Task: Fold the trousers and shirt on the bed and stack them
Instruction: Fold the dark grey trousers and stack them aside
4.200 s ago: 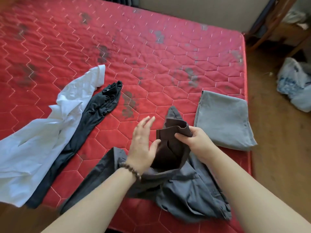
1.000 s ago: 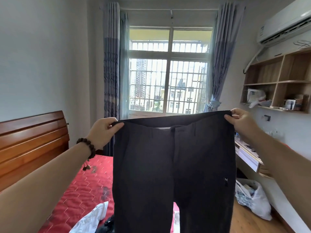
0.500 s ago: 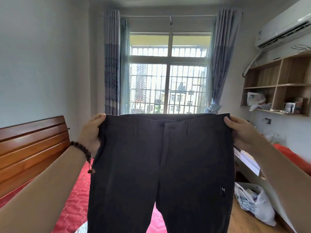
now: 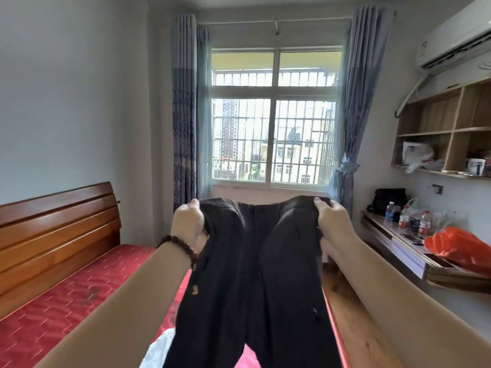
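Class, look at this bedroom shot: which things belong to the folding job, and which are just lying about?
Part of the job:
dark trousers, gripped at the waistband by left hand and right hand
white garment
red bed

Just lying about:
water bottles
orange bag
black bag

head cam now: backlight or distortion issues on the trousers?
Head view: the bright window backlights the dark trousers, so their fabric detail is nearly lost; wide-angle stretch enlarges the forearms at the lower edge; left hand and right hand gripping the waistband read clearly.
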Tool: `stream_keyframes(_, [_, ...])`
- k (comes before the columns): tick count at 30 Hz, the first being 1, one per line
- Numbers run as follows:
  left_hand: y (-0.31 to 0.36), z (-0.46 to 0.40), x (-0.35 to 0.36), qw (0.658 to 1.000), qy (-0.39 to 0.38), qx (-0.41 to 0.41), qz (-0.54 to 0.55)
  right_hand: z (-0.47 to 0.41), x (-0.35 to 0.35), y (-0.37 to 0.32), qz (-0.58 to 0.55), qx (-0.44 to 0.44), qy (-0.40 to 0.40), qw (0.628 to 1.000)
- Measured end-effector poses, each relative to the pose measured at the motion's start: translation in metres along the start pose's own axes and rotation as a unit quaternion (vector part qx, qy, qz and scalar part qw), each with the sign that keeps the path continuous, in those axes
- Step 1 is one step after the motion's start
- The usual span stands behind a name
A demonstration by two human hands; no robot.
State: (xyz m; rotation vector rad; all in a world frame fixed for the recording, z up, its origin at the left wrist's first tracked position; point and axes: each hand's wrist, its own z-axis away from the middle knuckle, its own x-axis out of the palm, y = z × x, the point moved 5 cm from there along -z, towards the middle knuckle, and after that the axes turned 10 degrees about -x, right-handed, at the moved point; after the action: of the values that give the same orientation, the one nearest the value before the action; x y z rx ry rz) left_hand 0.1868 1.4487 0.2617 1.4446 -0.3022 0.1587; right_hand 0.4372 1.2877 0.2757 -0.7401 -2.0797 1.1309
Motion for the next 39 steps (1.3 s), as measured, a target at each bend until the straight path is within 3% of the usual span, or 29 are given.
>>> stream_keyframes(2, [0.001, 0.022, 0.013, 0.996, -0.063, 0.019, 0.057, 0.015, 0.033, -0.012, -0.016, -0.018, -0.069, 0.997])
stream_keyframes(8, [0.021, 0.068, 0.046, 0.978, -0.146, 0.144, -0.030, 0.069, 0.108, -0.031, 0.064, -0.114, -0.195, 0.972])
stream_keyframes(12, [0.028, 0.072, 0.042, 0.961, -0.244, 0.130, 0.023, 0.074, 0.120, -0.031, -0.093, 0.020, -0.235, 0.967])
stream_keyframes(14, [0.030, 0.066, 0.036, 0.958, -0.256, 0.132, 0.018, 0.070, 0.120, -0.036, -0.118, 0.018, -0.273, 0.955])
stream_keyframes(16, [0.038, 0.059, 0.026, 0.960, -0.247, 0.132, 0.028, 0.061, 0.113, -0.044, -0.023, -0.072, -0.273, 0.959])
stream_keyframes(18, [0.050, 0.053, 0.018, 0.957, -0.256, 0.133, 0.038, 0.046, 0.095, -0.049, 0.135, -0.167, -0.196, 0.957])
stream_keyframes(19, [0.056, 0.050, 0.016, 0.953, -0.266, 0.136, 0.041, 0.035, 0.085, -0.046, 0.177, -0.166, -0.155, 0.958])
stream_keyframes(20, [0.062, 0.048, 0.014, 0.948, -0.283, 0.140, 0.043, 0.027, 0.077, -0.041, 0.179, -0.124, -0.139, 0.966])
stream_keyframes(22, [0.071, 0.045, 0.011, 0.932, -0.329, 0.145, 0.050, 0.017, 0.070, -0.025, 0.118, -0.008, -0.178, 0.977])
stream_keyframes(26, [0.081, 0.038, 0.004, 0.913, -0.385, 0.130, 0.036, 0.015, 0.082, -0.012, -0.067, 0.105, -0.335, 0.934])
stream_keyframes(28, [0.085, 0.030, -0.003, 0.913, -0.383, 0.129, 0.048, 0.013, 0.087, -0.009, -0.108, 0.107, -0.345, 0.926])
stream_keyframes(31, [0.084, 0.014, -0.023, 0.938, -0.320, 0.127, 0.045, 0.008, 0.096, -0.012, -0.119, 0.057, -0.281, 0.951])
stream_keyframes(35, [0.050, 0.004, -0.045, 0.947, -0.301, 0.070, -0.085, 0.007, 0.110, -0.013, -0.103, 0.008, -0.192, 0.976])
stream_keyframes(39, [0.030, 0.003, -0.048, 0.963, -0.249, 0.082, -0.067, 0.016, 0.120, -0.021, -0.072, -0.030, -0.197, 0.977])
